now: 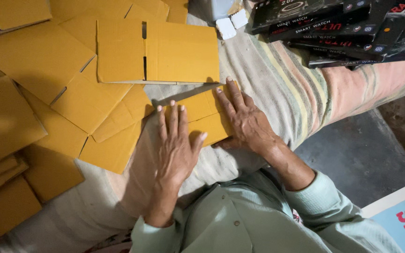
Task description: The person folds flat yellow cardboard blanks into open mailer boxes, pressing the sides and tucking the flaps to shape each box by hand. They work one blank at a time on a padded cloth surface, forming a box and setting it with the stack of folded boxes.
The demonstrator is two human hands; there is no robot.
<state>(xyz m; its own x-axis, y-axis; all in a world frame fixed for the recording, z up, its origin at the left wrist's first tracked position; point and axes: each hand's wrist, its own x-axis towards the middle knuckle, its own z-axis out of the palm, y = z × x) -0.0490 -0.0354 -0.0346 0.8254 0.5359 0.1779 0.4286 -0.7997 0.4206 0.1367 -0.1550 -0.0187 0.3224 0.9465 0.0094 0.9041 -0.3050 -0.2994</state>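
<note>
Both hands flat, open, gripping nothing: left hand (174, 143) and right hand (244, 119) press small folded carton (205, 117); flat blanks (85, 93) remain unfolded.

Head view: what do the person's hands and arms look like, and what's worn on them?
Both hands, left and right, are bare: no gloves, rings or watch visible. The arms wear long pale green sleeves of a buttoned shirt, pushed partway up the forearms, with ribbed-looking fabric at the right cuff.
</note>
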